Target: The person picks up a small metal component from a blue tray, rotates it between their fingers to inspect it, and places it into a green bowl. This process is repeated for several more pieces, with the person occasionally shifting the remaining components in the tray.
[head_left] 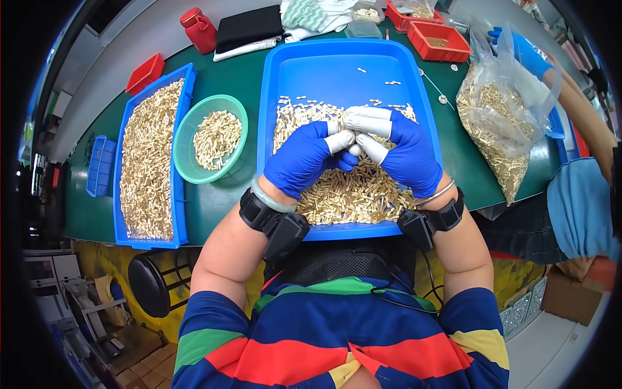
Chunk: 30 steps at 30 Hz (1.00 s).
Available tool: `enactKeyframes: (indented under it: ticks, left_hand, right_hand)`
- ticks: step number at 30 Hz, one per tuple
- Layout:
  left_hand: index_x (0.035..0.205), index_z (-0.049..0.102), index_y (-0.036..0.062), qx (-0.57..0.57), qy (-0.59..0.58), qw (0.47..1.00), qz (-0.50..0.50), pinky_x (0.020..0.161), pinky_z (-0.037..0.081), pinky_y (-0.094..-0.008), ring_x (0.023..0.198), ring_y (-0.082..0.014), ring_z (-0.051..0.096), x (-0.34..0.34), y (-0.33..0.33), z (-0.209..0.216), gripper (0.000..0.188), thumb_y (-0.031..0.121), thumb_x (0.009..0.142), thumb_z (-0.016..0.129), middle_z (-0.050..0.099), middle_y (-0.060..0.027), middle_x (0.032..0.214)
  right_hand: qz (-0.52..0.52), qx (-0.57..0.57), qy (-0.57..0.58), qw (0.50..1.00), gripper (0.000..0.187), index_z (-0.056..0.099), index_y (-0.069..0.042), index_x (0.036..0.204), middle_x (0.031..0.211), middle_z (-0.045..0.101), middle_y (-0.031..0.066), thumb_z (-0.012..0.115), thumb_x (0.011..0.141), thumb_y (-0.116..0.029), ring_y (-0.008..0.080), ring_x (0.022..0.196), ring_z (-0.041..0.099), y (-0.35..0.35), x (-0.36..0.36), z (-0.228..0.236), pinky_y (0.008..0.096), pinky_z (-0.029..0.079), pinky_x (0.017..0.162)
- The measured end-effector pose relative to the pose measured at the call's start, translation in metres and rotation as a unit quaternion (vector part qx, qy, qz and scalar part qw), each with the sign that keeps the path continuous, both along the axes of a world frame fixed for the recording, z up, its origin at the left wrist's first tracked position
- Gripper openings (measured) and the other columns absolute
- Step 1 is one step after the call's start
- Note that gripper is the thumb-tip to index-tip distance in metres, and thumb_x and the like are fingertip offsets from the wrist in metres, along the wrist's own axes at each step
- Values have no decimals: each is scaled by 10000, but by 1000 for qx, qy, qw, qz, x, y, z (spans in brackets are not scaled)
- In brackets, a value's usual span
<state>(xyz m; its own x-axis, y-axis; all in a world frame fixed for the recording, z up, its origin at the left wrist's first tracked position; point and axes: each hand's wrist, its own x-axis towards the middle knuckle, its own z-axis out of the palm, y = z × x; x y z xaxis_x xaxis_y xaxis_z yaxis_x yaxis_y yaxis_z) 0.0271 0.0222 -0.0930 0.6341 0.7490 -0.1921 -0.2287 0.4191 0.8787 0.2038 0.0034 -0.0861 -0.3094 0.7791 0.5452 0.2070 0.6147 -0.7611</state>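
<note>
Nearest: striped sleeves, black wrist-worn devices on both forearms. Left hand (303, 159) and right hand (407, 154) in blue gloves with white finger cots, brought together over middle of large blue tray (337, 71). Fingers (363, 120) of both hands curled and pinched together, apparently on a few small pieces taken from the pile; held pieces themselves too small and hidden to make out. Small brass-coloured parts (350, 194) heaped in near half of that tray, directly beneath hands; a few stray pieces scattered on bare far half.

Judged step: sorting or checking of parts by hand, mid-pile. Next move judged to call for a fine fingertip pinch and a clear place for checked pieces.

Left of tray: green round basket (184, 159) part filled with like parts; beyond it, long blue tray (180, 220) nearly full. Green desk (227, 194) under all. Right: clear bag of parts (495, 129), held open by another person's blue-gloved hand (525, 52). Farthest: red bins (439, 39), red bottle (199, 29), black pouch (249, 26).
</note>
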Motion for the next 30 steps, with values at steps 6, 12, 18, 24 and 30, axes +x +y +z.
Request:
enactKeyframes:
  ticks: [6, 12, 18, 24, 30]
  left_hand:
    - [840, 573, 22, 6, 2, 1000, -8, 632, 447, -217, 653, -105, 537, 1, 2, -1, 177, 177, 854, 489, 570, -33, 753]
    - [861, 569, 21, 10, -66, 997, 29, 645, 446, -223, 666, -105, 529, 4, 1, -4, 177, 178, 855, 489, 567, -39, 771]
    - [892, 562, 22, -19, -53, 998, 5, 654, 450, -233, 667, -107, 529, 3, 1, -2, 184, 186, 858, 485, 568, -39, 772]
    - [876, 576, 9, -41, -23, 999, -26, 630, 454, -234, 663, -123, 552, 0, 1, 2, 207, 205, 846, 518, 595, -66, 781]
    - [879, 577, 16, -25, -59, 998, -18, 607, 457, -230, 657, -118, 563, -1, 2, -5, 228, 233, 849, 516, 604, -68, 787]
  right_hand:
    - [18, -63, 42, 997, 234, 613, -45, 975, 1037, 577, 108, 541, 763, 22, 151, 912, 549, -2, 4, 1, 262, 445, 768]
    - [57, -257, 190, 946, 200, 599, -18, 984, 1029, 582, 85, 526, 798, -1, 136, 910, 547, -2, 0, -4, 262, 429, 805]
    - [24, -298, 170, 939, 222, 585, -16, 1024, 1009, 589, 74, 517, 812, -12, 123, 877, 554, -4, -4, 1, 243, 437, 783]
    - [44, -259, 126, 957, 275, 574, -34, 1071, 983, 599, 62, 518, 803, -5, 113, 859, 551, -2, 3, -1, 244, 444, 772]
    - [67, -251, 110, 959, 296, 552, -33, 1101, 1019, 588, 65, 492, 812, -2, 113, 894, 543, -3, 1, 1, 243, 431, 793]
